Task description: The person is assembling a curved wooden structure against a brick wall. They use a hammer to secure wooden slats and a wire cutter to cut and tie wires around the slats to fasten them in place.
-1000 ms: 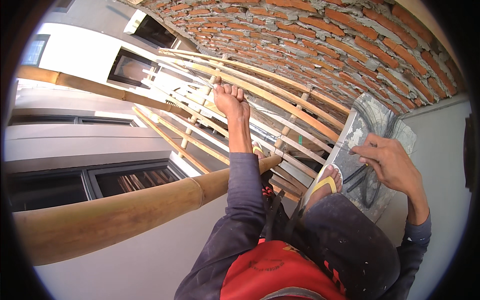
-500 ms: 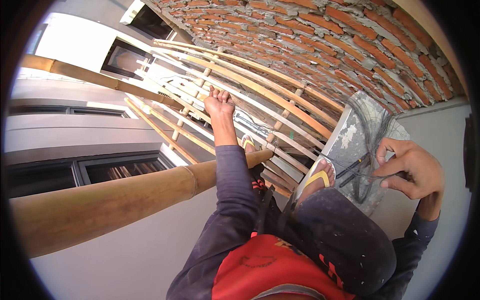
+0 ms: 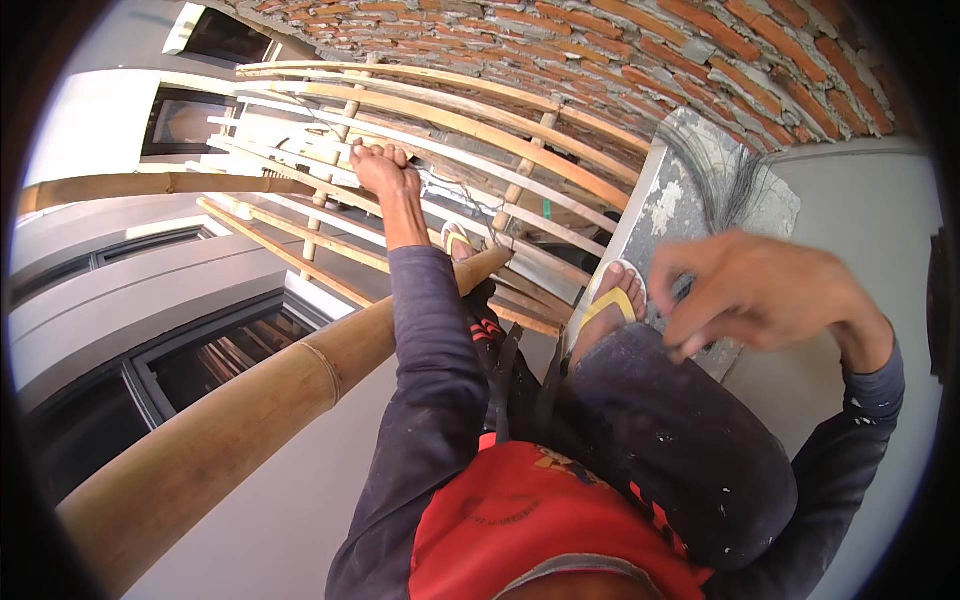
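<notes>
My left hand [image 3: 385, 172] is closed in a fist over the bamboo slats [image 3: 460, 125]; whatever it holds is hidden. Thin dark wire [image 3: 465, 195] trails among the slats to its right. My right hand [image 3: 770, 295], blurred by motion, is held above my bent knee, thumb and fingers curled together; I cannot make out anything between them. Beyond it, a bundle of thin dark wire [image 3: 735, 190] lies on a grey, paint-flaked ledge [image 3: 660, 205]. My right hand hides the near part of that ledge.
A thick bamboo pole [image 3: 250, 410] slants under my left forearm, and another pole [image 3: 120, 188] lies farther left. My sandalled foot [image 3: 615, 300] rests on the ledge's edge; the other foot [image 3: 458, 240] is among the slats. A rough brick wall [image 3: 640, 50] rises behind. Dark-framed windows [image 3: 210, 350] are at left.
My right hand has moved left and nearer, away from the wire bundle, and now covers where the pliers showed. My left fist stays over the slats; the whole view has shifted.
</notes>
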Motion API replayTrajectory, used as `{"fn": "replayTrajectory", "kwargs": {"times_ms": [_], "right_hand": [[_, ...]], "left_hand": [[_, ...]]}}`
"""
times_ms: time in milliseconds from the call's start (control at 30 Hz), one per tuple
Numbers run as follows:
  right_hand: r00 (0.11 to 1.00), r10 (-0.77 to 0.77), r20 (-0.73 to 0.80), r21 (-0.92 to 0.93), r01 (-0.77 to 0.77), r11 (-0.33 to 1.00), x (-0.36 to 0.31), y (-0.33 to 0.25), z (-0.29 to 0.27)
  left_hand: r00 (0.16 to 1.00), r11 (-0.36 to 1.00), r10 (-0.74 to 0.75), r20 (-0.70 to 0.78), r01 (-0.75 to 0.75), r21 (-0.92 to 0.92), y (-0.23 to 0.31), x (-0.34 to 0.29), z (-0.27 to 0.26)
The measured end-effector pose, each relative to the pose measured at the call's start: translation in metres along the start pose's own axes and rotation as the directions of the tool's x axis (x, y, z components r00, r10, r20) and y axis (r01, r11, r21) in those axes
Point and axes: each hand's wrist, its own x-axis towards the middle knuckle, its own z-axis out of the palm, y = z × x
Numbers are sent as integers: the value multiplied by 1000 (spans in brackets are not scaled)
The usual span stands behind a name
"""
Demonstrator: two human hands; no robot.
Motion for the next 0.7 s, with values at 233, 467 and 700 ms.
{"fn": "replayTrajectory", "kwargs": {"times_ms": [233, 467, 700], "right_hand": [[547, 24, -837, -547, -837, 10, -38, 71, -84], [822, 425, 380, 275, -539, 796, -17, 80, 13], [443, -7, -896, -341, -680, 648, -11, 42, -76]], "left_hand": [[816, 727, -436, 381, 568, -386, -63, -55, -24], [978, 963, -209, -23, 202, -177, -30, -6, -18], [868, 836, -450, 208, 492, -244, -70, -40, -58]]}}
